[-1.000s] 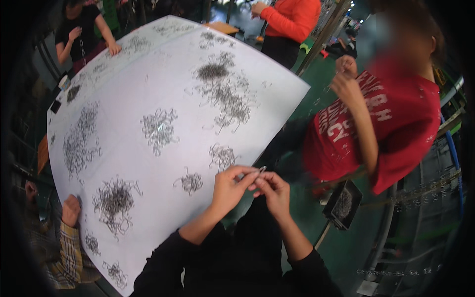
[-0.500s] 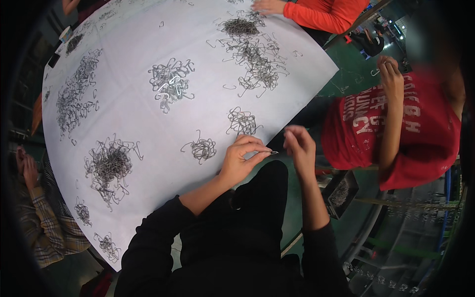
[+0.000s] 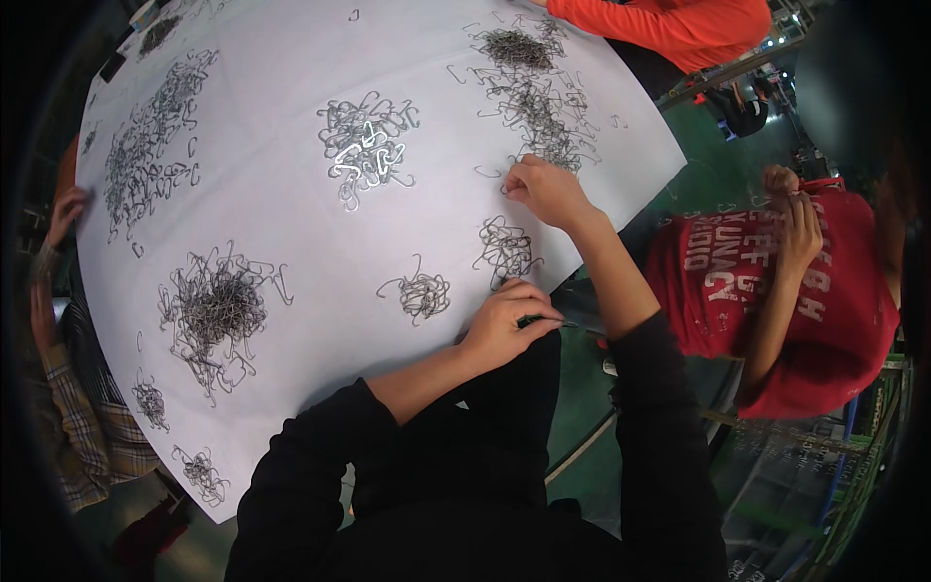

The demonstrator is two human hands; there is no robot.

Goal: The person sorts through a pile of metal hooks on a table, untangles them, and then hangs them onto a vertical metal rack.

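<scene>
My left hand (image 3: 506, 325) is at the table's near edge, thumb and fingers pinched on a thin metal piece (image 3: 568, 324) whose tip sticks out past them; its kind is unclear. Stretched forward, my right hand (image 3: 551, 194) has its fingertips closed at a bent wire hook (image 3: 504, 186), on the near side of a long pile of wire hooks (image 3: 543, 121). Between my hands lies a small heap of hooks (image 3: 504, 247). A rounder little heap (image 3: 425, 296) sits left of it, and a brighter, shinier pile (image 3: 367, 155) is farther off.
The white-covered table (image 3: 281, 209) also bears a dense hook pile (image 3: 218, 310) on the left and a scattered one (image 3: 155, 145) beyond. A person in a red shirt (image 3: 776, 291) is close on my right. An orange sleeve (image 3: 669, 29) reaches over the far edge; a plaid sleeve (image 3: 82, 407) is at left.
My right hand has gone from beside my left hand, off the table, forward to the long pile. My left hand keeps its pinch. The view has shifted a little.
</scene>
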